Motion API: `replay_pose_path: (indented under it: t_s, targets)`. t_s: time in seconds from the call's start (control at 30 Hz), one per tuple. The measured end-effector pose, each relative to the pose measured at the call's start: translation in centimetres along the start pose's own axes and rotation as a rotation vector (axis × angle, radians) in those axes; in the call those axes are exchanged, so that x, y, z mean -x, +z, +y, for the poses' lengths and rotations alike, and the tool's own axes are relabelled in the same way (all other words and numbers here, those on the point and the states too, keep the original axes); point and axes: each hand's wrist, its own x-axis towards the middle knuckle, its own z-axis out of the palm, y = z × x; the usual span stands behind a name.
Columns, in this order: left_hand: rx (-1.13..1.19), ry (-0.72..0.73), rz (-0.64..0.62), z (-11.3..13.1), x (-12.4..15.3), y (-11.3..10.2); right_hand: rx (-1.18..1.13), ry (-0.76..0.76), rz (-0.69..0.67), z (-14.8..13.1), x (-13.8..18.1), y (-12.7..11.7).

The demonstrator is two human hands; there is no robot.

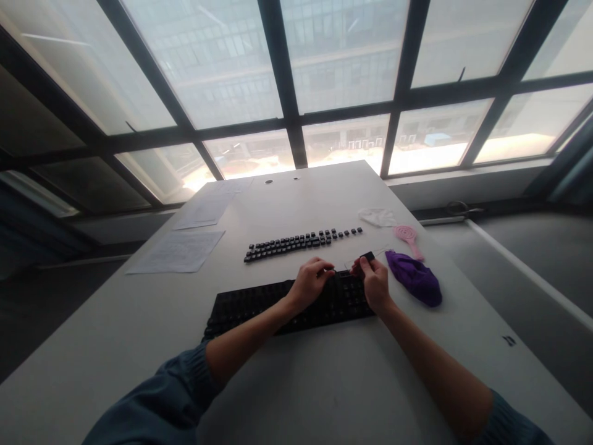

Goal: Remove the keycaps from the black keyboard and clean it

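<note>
While right fingers (365, 266) pinch a black piece (368, 255), keycaps (301, 241) lie beyond.

A black keyboard (324, 309) lies flat – keycaps (296, 245) rowed beyond

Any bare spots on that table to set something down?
White tabletop is bare beyond the loose keycaps, between papers and crumpled white item; left of the keyboard, nearer than the papers; in front of it, between forearms. Crowded: right of keyboard, with pink hairbrush, purple cloth; keyboard's upper right, at left grip and right grip.
</note>
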Motion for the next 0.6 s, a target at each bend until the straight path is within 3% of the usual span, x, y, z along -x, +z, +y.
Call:
replay_pose_path:
  t_s: [0.13, 0.3, 0.43, 0.6]
  targets:
    - [-0.151, -0.009, 0.039, -1.9, -5.4, -0.9, -0.006, 0.02, 0.014, -0.3, 0.0, 0.2]
    - [-0.377, 0.006, 0.005, -3.5, -10.6, 1.2, -0.043, 0.032, 0.008, -0.3, 0.0, 0.2]
    - [-0.445, 0.024, -0.024, -4.2, -11.8, 3.0, -0.036, 0.032, 0.003, -0.3, 0.0, 0.2]
    - [-0.513, 0.048, -0.057, -5.1, -12.0, 3.8, -0.02, 0.037, 0.004, -0.5, 0.0, 0.3]
